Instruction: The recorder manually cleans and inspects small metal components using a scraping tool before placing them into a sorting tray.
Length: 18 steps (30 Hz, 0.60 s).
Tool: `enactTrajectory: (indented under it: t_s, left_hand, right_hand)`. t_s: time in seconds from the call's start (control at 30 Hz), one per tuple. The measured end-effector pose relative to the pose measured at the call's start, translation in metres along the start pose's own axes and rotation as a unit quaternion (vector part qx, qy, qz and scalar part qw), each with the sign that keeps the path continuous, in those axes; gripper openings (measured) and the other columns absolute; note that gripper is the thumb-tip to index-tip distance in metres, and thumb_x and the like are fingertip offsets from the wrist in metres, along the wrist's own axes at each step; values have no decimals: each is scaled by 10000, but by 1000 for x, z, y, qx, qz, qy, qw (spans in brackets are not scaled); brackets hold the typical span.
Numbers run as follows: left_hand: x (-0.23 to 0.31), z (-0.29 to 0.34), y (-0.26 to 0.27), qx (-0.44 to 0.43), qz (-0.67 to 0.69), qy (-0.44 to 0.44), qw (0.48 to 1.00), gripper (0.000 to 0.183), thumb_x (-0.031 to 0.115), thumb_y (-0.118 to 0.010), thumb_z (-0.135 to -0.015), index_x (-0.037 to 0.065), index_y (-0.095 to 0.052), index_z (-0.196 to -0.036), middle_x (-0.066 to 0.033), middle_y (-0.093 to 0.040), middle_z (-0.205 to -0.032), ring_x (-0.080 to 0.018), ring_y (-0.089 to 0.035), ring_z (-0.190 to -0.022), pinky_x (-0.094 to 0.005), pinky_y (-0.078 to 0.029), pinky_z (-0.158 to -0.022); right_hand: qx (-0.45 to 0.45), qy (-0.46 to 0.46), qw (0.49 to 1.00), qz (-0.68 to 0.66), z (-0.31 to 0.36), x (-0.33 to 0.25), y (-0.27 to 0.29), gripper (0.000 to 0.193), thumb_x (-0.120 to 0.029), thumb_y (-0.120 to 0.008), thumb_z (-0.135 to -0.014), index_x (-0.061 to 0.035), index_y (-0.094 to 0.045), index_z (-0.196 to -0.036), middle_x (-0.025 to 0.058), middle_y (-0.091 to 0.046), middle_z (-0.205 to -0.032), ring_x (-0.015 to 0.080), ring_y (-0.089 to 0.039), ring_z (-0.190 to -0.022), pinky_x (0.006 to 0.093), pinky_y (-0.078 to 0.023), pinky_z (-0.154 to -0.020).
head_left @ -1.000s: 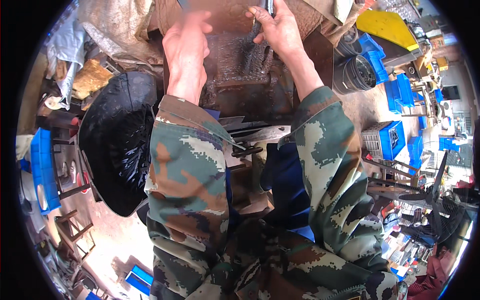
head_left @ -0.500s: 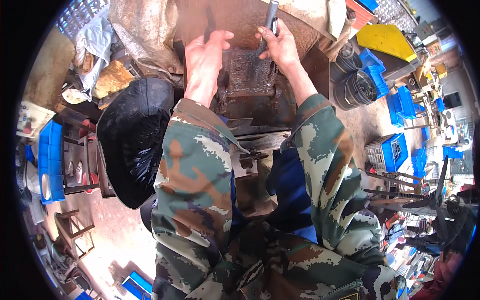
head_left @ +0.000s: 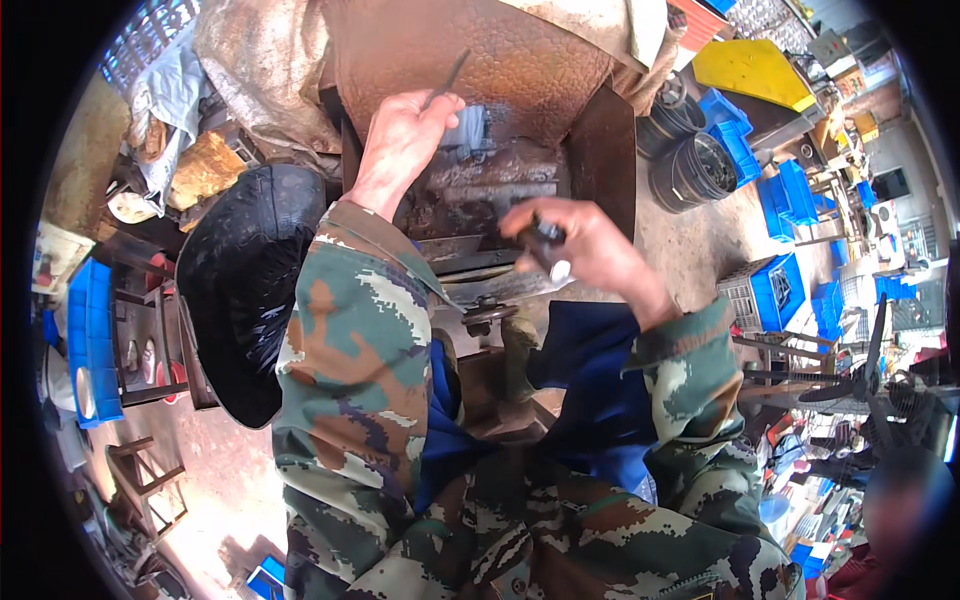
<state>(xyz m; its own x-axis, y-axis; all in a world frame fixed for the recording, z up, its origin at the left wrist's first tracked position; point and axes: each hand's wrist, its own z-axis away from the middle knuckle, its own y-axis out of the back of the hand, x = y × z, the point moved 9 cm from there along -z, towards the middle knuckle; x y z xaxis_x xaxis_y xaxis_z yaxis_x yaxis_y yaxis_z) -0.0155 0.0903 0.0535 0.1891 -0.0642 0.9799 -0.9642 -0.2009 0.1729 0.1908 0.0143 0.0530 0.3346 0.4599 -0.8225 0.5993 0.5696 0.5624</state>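
— Up at the rusty machine bed (head_left: 480, 190), what has the left hand (head_left: 405, 140) got?

— A thin dark metal rod (head_left: 447, 82), slanting up and to the right out of the closed fingers (head_left: 432, 108). The fingers are curled tight round its lower end, just beside a small grey block (head_left: 468, 130) sitting on the bed.

— And the right hand (head_left: 585, 245)?

— Nearer the body, over the front edge of the bed. Its fingers are closed round a short dark tool (head_left: 545, 250) with a pale round tip pointing down and left. I can't make out more of the tool; most of it is hidden in the grip.

— What's the work surface like?

— Brown, pitted metal, with a dimpled rusty sheet (head_left: 470, 55) standing behind it and a side plate (head_left: 600, 150) on the right. A big black bag (head_left: 245, 290) sits to the left, blue crates (head_left: 775, 290) and black buckets (head_left: 695, 165) to the right on a dirt floor. It's a cluttered, sunlit workshop yard.

— Anything different from half a second back?

— Yes. Both hands were up at the machine side by side then, the right one holding something upright. Now the right hand has dropped back toward the body, and the left holds the rod where it was open-fingered before.
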Motion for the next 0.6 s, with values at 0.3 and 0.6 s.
enactTrajectory:
  t_s: [0.3,0.6]
  left_hand:
    - [-40,3,-35,-171,-316,24,933,345,325,-645,-927,-10,-718,-967,-155,-646,-763,-267,-613,-711,-388,-465,-645]
    - [-95,6,-42,-282,-302,72,908,232,206,-654,-920,47,-720,-1075,-230,-696,-895,-364,-686,-902,-434,-510,-799]
  right_hand:
    - [-68,56,994,65,36,2,-26,397,74,-652,-703,-11,-673,-1090,142,-673,-1116,336,-643,-1093,377,-515,-928]
    - [142,-210,940,-228,1,45,33,174,-107,-603,-978,13,-662,-1089,70,-683,-957,87,-607,-710,247,-522,-547]
